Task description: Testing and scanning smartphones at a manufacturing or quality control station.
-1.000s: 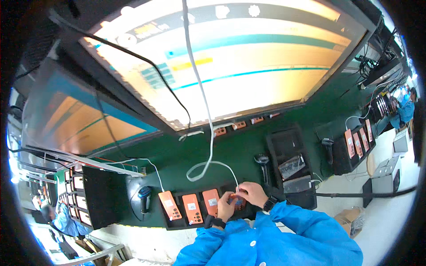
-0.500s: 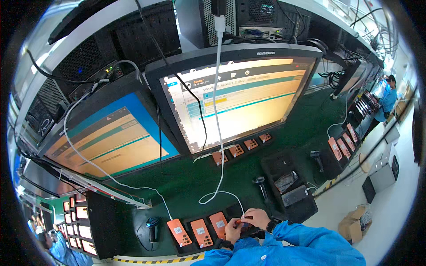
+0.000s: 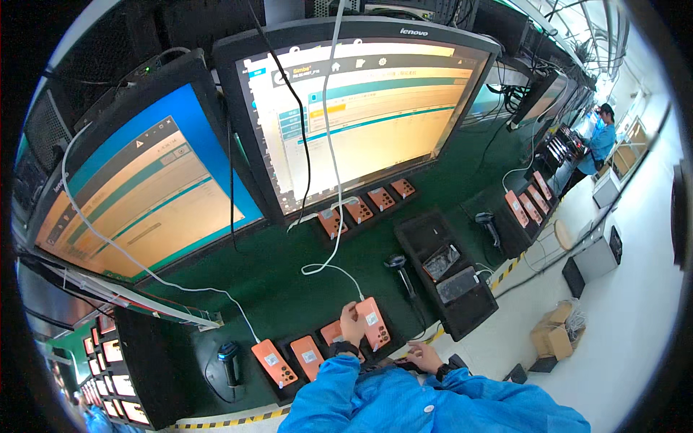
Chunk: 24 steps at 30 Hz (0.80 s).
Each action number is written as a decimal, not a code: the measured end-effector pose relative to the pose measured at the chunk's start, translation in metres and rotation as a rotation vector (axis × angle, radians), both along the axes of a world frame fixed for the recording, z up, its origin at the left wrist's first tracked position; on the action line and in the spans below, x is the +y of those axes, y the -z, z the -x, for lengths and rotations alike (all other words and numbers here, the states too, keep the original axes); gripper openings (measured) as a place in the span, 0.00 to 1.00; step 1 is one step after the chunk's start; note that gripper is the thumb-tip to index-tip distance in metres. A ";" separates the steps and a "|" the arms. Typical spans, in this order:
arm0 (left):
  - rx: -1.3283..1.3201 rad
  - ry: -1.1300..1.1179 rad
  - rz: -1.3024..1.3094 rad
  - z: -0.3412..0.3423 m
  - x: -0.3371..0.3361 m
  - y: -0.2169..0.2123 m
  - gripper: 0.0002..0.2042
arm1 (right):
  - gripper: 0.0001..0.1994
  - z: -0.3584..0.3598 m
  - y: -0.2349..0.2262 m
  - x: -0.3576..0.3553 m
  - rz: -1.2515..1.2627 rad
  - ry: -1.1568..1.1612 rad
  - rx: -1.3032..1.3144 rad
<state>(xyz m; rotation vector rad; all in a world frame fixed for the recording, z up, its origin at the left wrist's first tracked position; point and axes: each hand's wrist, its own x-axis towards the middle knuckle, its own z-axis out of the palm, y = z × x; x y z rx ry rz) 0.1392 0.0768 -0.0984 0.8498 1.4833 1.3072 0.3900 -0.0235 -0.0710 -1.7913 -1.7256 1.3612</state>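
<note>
My left hand (image 3: 352, 325) closes around the left edge of an orange smartphone (image 3: 374, 325) at the right end of a black tray (image 3: 283, 395). Its camera side faces up, with a white label on the back, and a white cable (image 3: 339, 266) runs into its top end. Nearer my body, at the table's front edge, my right hand (image 3: 424, 357) is apart from the phone, its fingers spread and holding nothing visible. To the left lie more orange phones; one phone (image 3: 274, 363) has its own white cable, and another (image 3: 307, 357) shows none. My left hand partly covers a third phone (image 3: 332, 333).
Two monitors (image 3: 354, 123) stand behind, with a row of orange phones (image 3: 357, 209) below. Barcode scanners (image 3: 229, 364) flank the tray. A black box (image 3: 447, 278) holds dark devices on the right. Hanging cables cross the space. Another person (image 3: 598, 141) stands far right.
Both hands held the phone together; now it lies back-up at the tray's right end under my left hand. My right hand has come off it towards my body. The whole view has shifted.
</note>
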 end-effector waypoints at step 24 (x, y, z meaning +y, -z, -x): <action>-0.629 -0.964 0.447 0.147 -0.269 0.035 0.21 | 0.41 0.072 -0.015 0.044 0.536 0.397 0.230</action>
